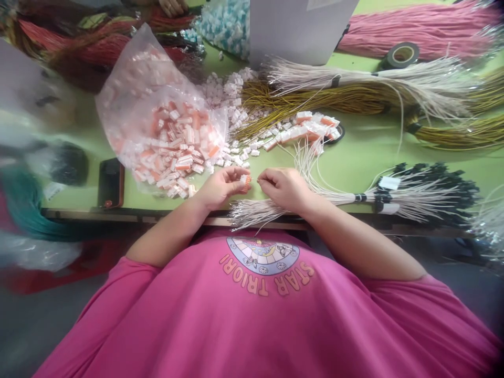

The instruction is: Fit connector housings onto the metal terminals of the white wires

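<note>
My left hand [222,188] is closed, with thumb and fingers pinching a small orange-and-white connector housing [245,181]. Just to its right, my right hand [286,188] is closed in a pinch, and the tiny tip of a wire [259,181] pokes out from its fingertips. A narrow gap separates the wire tip from the housing. Below the right hand and forearm lies a bundle of white wires [252,212], its bare metal ends near the table edge. Several housings with white wires [311,128] lie in a row beyond the right hand.
A clear plastic bag [129,94] spills orange-and-white housings [183,142] at left. Loose white housings [232,100], yellow wires [315,100] and a tape roll [402,54] lie farther back. A phone-like dark case [111,182] is at left. Another person's hand [173,7] shows at top.
</note>
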The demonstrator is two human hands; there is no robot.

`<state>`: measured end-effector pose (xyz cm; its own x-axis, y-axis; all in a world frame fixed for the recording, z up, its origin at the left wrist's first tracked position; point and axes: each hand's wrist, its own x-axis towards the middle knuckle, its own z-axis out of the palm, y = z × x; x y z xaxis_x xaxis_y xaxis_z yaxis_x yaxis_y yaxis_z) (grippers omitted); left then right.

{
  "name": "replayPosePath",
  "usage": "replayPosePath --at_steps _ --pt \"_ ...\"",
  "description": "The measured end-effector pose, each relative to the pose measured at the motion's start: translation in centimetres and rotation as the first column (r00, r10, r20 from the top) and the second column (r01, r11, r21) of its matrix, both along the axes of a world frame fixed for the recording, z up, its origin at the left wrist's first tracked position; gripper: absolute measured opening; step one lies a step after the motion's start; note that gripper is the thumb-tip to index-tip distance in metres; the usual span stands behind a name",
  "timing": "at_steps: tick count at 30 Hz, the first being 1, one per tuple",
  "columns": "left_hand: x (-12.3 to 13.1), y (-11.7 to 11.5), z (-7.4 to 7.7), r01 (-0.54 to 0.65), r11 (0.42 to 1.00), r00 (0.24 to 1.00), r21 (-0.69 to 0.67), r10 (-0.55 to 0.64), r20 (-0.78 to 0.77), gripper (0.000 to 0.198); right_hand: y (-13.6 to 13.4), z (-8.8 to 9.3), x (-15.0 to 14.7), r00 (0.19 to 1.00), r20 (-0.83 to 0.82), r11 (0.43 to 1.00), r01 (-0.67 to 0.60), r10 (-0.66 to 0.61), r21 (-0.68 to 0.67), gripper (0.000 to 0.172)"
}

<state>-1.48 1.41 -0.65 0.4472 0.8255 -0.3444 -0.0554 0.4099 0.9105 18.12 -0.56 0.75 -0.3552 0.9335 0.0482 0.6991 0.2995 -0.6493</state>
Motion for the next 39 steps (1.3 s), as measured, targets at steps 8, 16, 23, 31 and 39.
replayPosePath --at_steps 8,16,23,31,39 --pt "0.4 -0.3 0.6 0.002 0.993 0.978 0.119 0.023 -0.207 0.027 -0.3 -1.2 -0.2 0.994 0.102 0.992 -0.036 0.024 0.123 0.029" --pt "0.9 -0.6 0.5 0.023 0.991 0.975 0.131 0.007 -0.222 0.03 -0.7 -1.8 -0.7 0.969 0.24 0.97 -0.119 0.066 0.212 0.035" --pt "0.8 -0.6 0.5 0.141 0.948 0.933 0.287 -0.03 -0.359 0.028 -0.2 -1.4 -0.8 0.99 0.105 0.993 -0.099 0.091 0.069 0.029" --pt "-6.2 -0.7 3.6 0.504 0.641 0.624 0.578 0.193 -0.757 0.028 3.0 2.5 6.3 0.847 0.279 0.888 0.401 -0.453 0.226 0.027" --pt "-6.5 -3.3 2.6 0.762 0.526 0.378 0.379 0.114 -0.919 0.025 -0.6 2.3 0.4 0.881 0.387 0.956 -0.293 0.272 -0.005 0.022"
